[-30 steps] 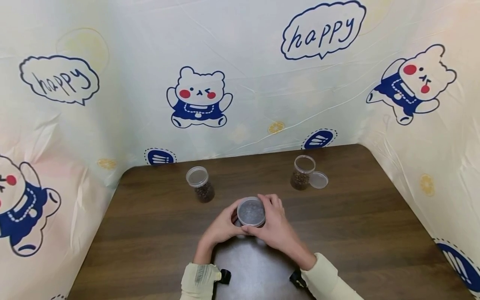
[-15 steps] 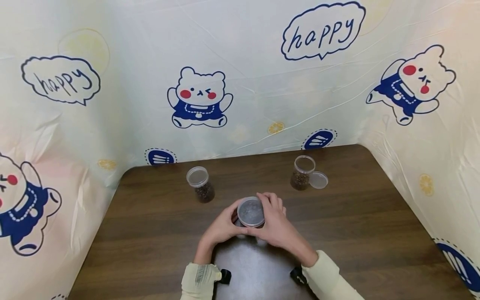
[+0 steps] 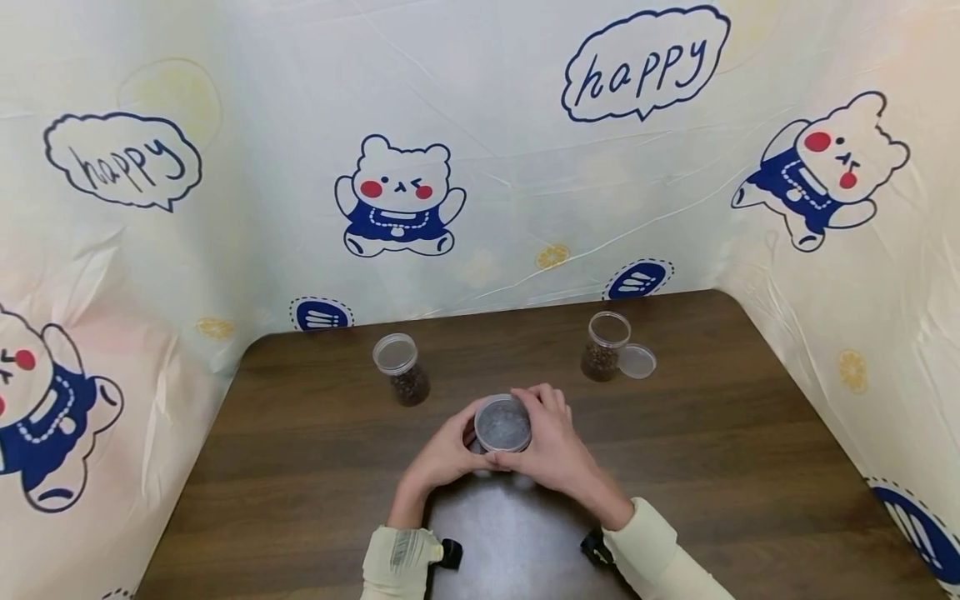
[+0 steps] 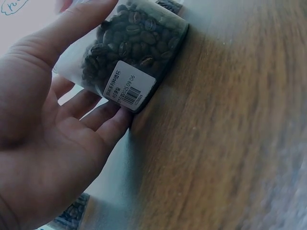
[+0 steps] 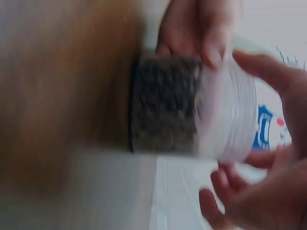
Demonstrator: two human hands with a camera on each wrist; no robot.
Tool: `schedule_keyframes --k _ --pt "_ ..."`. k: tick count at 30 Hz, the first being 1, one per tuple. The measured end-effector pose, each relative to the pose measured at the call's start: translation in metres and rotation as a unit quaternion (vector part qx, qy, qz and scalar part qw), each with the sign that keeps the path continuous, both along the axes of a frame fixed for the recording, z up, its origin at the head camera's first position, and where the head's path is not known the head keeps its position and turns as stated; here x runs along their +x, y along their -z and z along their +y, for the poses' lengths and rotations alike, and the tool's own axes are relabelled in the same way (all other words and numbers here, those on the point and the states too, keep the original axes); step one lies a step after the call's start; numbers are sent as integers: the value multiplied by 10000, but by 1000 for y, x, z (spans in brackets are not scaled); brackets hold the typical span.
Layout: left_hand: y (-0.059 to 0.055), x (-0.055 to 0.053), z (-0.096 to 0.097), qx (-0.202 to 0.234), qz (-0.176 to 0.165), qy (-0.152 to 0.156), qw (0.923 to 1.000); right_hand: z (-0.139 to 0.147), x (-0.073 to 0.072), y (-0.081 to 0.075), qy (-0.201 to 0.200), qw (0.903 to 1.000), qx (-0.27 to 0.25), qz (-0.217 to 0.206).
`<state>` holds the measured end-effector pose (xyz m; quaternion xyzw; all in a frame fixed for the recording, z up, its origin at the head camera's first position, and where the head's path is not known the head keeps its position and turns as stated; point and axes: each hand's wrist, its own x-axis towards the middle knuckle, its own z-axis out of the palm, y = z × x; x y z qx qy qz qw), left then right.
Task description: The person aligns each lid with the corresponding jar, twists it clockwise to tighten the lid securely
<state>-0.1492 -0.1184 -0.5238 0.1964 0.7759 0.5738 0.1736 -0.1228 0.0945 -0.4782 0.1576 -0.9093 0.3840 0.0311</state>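
Note:
A clear plastic jar [image 5: 168, 105], part full of dark coffee beans [image 4: 134, 40], stands upright on the table between my hands. Its round, clear screw lid [image 3: 503, 423] is on top. My left hand [image 3: 444, 454] grips the jar's body from the left, thumb on one side and fingers round the other. From the right, my right hand [image 3: 555, 446] holds the lid's rim between thumb and fingers. A white printed label [image 4: 130, 86] with a barcode shows low on the jar in the left wrist view. The right wrist view is blurred.
Behind, to the left, stands another jar of beans [image 3: 408, 385]; whether it is lidded I cannot tell. An uncovered jar of beans [image 3: 601, 360] is at the back right, a loose lid [image 3: 637, 361] beside it. A printed curtain [image 3: 510, 167] borders the wooden table [image 3: 300, 467].
The fingers of my right hand have shifted slightly round the lid's edge. My left hand and the jar stay where they were.

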Motion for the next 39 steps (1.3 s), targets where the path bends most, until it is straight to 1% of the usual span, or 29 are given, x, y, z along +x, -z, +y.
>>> schedule_keyframes --k 3,7,11,16,20,24,26,29,32,35,39 --pt "0 0 0 60 -15 -20 10000 -10 7 1 536 9978 280 271" --pt "0 1 0 93 5 -15 10000 -18 12 2 994 9910 679 588" --pt "1 1 0 116 6 0 9999 -21 14 2 1208 9853 943 758" --pt "1 0 0 117 24 29 9999 -20 15 2 1252 9835 1051 781" --pt "1 0 0 145 35 47 9999 -17 16 2 1110 9877 908 629" --pt "0 0 -1 145 91 51 9998 -11 15 0 823 9959 368 123" --pt "0 1 -1 151 95 54 9998 -6 13 0 630 9979 20 -179" --pt "-1 2 -2 239 -2 66 9997 3 11 1 278 9972 -418 -560" --pt "-3 3 -4 342 -114 52 9993 12 7 5 -49 9938 -678 -882" --pt "-5 4 -7 366 -172 -45 9992 19 3 8 -338 9907 -811 -1043" --pt "-7 5 -12 352 -158 -205 9990 25 0 13 -642 9908 -662 -987"
